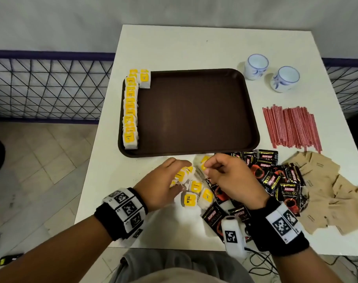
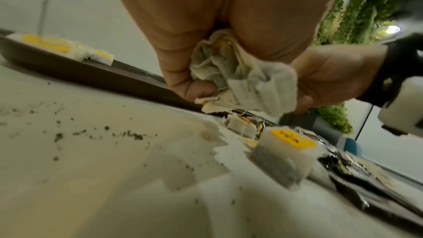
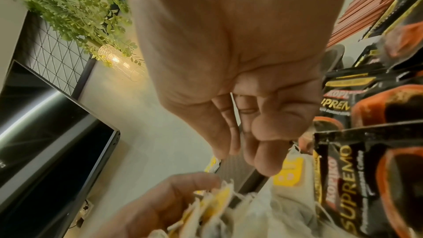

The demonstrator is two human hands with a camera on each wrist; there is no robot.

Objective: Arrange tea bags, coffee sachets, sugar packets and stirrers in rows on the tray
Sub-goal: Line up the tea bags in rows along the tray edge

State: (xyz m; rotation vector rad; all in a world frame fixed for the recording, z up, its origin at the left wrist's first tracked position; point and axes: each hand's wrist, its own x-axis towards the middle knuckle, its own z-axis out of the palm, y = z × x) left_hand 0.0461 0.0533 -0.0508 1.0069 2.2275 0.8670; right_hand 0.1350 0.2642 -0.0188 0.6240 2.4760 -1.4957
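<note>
A brown tray [image 1: 194, 111] holds a column of yellow-tagged tea bags [image 1: 130, 111] along its left edge, with one more bag [image 1: 144, 78] beside the top. Just in front of the tray lies a loose pile of tea bags [image 1: 192, 198]. My left hand [image 1: 182, 170] grips a crumpled bunch of tea bags [image 2: 228, 71] over the pile. My right hand [image 1: 206, 168] pinches one tea bag [image 1: 203, 163] by its upper edge, close to the left fingers. Black coffee sachets [image 1: 276, 176], brown sugar packets [image 1: 321, 190] and red stirrers [image 1: 292, 127] lie to the right.
Two white cups [image 1: 255, 66] [image 1: 285, 78] stand at the back right of the white table [image 1: 194, 48]. Tea dust specks the tabletop [image 2: 91, 133]. A mesh railing [image 1: 47, 86] runs behind the table's left edge.
</note>
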